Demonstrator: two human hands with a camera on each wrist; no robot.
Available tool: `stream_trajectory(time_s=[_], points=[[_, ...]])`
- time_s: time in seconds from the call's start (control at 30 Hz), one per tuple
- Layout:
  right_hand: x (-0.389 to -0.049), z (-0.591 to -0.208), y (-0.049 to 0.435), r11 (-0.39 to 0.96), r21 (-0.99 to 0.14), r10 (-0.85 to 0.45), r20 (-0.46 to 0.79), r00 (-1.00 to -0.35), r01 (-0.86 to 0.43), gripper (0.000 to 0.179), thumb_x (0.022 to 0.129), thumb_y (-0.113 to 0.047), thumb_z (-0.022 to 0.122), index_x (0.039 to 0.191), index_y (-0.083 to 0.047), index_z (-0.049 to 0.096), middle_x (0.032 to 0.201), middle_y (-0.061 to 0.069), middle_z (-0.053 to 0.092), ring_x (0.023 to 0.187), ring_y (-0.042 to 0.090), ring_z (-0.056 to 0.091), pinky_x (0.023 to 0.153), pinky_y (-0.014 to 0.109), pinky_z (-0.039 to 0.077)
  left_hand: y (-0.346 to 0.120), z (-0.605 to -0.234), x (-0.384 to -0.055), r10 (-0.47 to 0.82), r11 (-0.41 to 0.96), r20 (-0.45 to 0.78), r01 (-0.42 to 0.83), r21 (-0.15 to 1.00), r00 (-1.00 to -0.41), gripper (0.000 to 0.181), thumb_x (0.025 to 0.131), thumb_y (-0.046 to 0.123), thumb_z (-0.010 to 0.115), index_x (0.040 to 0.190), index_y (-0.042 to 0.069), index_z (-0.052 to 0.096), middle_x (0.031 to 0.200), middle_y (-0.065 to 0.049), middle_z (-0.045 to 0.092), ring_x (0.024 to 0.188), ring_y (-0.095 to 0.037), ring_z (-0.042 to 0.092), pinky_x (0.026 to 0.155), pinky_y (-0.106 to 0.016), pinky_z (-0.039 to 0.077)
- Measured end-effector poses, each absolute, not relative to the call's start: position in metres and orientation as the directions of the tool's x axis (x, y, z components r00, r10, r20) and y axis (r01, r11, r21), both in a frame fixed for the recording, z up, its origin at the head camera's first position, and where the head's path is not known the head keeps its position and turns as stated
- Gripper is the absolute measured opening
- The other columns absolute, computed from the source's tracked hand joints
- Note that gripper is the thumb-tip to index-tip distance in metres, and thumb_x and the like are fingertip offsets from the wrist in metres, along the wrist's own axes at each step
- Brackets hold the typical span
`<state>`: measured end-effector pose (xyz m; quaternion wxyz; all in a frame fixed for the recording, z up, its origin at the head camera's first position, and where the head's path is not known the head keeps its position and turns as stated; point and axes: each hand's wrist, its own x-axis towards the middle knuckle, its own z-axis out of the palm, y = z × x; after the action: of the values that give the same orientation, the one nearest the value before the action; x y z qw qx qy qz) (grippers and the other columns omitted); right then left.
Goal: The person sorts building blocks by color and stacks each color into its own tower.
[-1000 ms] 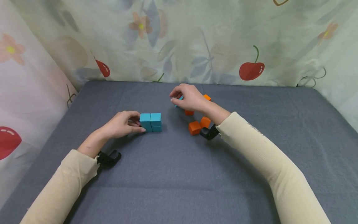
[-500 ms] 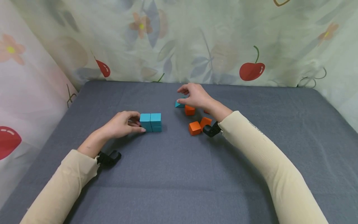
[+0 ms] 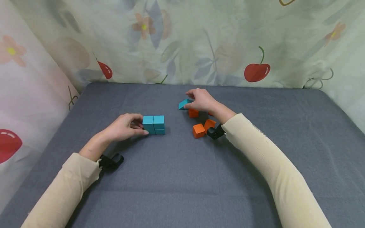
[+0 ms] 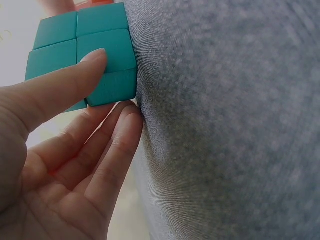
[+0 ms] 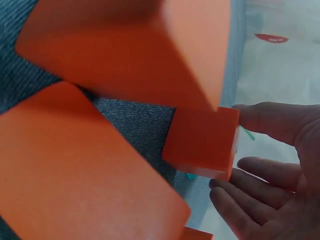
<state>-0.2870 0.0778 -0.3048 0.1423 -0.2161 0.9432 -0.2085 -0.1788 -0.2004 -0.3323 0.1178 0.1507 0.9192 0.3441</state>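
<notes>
My left hand (image 3: 123, 127) holds the left side of a compact stack of blue blocks (image 3: 154, 125) on the table. In the left wrist view the thumb lies across the front of the blocks (image 4: 102, 25), with the fingertips at their side and low to the cloth. Farther back, my right hand (image 3: 201, 100) hovers over a blue triangular block (image 3: 183, 104) and an orange cube (image 3: 193, 113), thumb and fingers spread apart. From the right wrist, an orange cube (image 5: 200, 140) stands in front of the fingers and partly hides what is behind it.
An orange cube (image 3: 198, 130) and another orange block (image 3: 209, 124) lie below my right wrist, beside its black camera (image 3: 215, 131). A bit of orange (image 3: 210, 113) shows behind the forearm. A patterned curtain (image 3: 182, 41) borders the grey cloth-covered table (image 3: 159, 190).
My right hand has moved right, then a little lower, uncovering the blue triangular block and more of the orange cube. The left hand and its stack stay in place.
</notes>
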Motion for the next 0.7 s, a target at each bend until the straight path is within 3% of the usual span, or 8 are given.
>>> stream_trajectory(time_s=[0.3, 0.7], points=[[-0.2875, -0.3098, 0.0771, 0.835, -0.437, -0.448, -0.183, -0.875, -0.336, 0.048, 0.092, -0.021, 0.064, 0.134, 0.0, 0.053, 0.134, 0.017, 0.055, 0.123, 0.029, 0.051, 0.102, 0.039, 0.043, -0.1998, -0.3319, -0.178, 0.361, 0.716, -0.107, 0.201, 0.669, -0.926, 0.026, 0.087, 0.017, 0.071, 0.105, 0.001, 0.06, 0.104, -0.015, 0.064, 0.1, -0.026, 0.065, 0.084, -0.041, 0.054], [-0.2874, -0.3135, 0.0759, 0.83, -0.445, -0.44, -0.152, -0.885, -0.337, 0.042, 0.093, -0.018, 0.062, 0.131, -0.001, 0.056, 0.131, 0.016, 0.058, 0.121, 0.028, 0.053, 0.101, 0.038, 0.044, -0.2002, -0.3323, -0.1777, 0.36, 0.715, -0.105, 0.202, 0.669, -0.927, 0.026, 0.087, 0.017, 0.071, 0.106, 0.001, 0.061, 0.104, -0.015, 0.065, 0.099, -0.026, 0.065, 0.085, -0.041, 0.054]])
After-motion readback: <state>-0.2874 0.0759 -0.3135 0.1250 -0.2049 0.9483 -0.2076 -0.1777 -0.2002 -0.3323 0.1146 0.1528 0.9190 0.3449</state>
